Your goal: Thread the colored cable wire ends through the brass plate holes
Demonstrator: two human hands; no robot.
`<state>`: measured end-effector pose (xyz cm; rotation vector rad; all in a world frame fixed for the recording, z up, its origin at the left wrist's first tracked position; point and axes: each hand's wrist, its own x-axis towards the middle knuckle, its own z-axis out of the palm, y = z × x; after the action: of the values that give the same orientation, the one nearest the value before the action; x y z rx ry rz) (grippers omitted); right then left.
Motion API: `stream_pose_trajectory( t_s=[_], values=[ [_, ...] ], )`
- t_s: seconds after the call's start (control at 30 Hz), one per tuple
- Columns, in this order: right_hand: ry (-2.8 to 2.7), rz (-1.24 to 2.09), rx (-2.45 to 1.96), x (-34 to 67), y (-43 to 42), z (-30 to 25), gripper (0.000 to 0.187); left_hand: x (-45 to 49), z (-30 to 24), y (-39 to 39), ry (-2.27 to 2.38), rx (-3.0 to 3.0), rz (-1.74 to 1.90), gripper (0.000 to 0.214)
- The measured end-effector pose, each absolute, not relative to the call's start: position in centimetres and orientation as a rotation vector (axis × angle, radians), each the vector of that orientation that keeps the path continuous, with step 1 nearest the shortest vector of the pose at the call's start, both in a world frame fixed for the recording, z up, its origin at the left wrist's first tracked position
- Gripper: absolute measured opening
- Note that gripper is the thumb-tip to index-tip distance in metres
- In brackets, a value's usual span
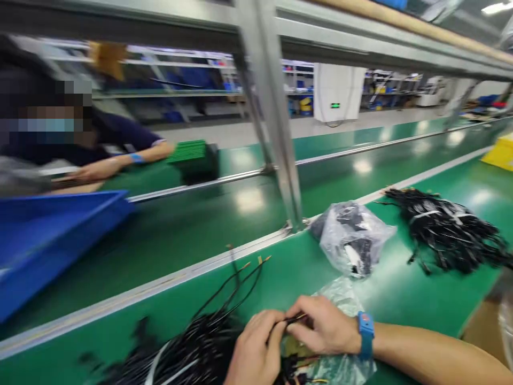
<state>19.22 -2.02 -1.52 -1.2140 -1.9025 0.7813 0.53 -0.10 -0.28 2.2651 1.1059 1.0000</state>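
Observation:
Both of my hands meet at the bottom centre of the green workbench (401, 299). My left hand (254, 350) and my right hand (320, 326), which wears a blue wrist strap, pinch the same thin black wire (292, 320) between their closed fingers. Under my left hand lies a bundle of black wires (192, 353); a few loose ends with bare copper tips (256, 262) stick up from it. A clear plastic bag (340, 369) with small parts lies beneath my right hand.
A clear bag of black parts (352, 235) sits beyond my hands, and a heap of black cables (449, 230) lies at the right. A metal post (276, 128) stands behind. A blue bin (48, 240) rides the conveyor at left. Another person's arm (120, 163) rests across it. A yellow bin (500, 152) is at the far right.

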Motion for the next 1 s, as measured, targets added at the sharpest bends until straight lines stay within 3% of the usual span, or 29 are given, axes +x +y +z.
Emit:
stream_pose_trajectory(
  t_s=[1.0],
  values=[
    [-1.803,0.928,-1.107,19.05,-2.50,-1.21,0.007,0.94,0.19,-1.16,1.231,2.199,0.931,0.025]
  ],
)
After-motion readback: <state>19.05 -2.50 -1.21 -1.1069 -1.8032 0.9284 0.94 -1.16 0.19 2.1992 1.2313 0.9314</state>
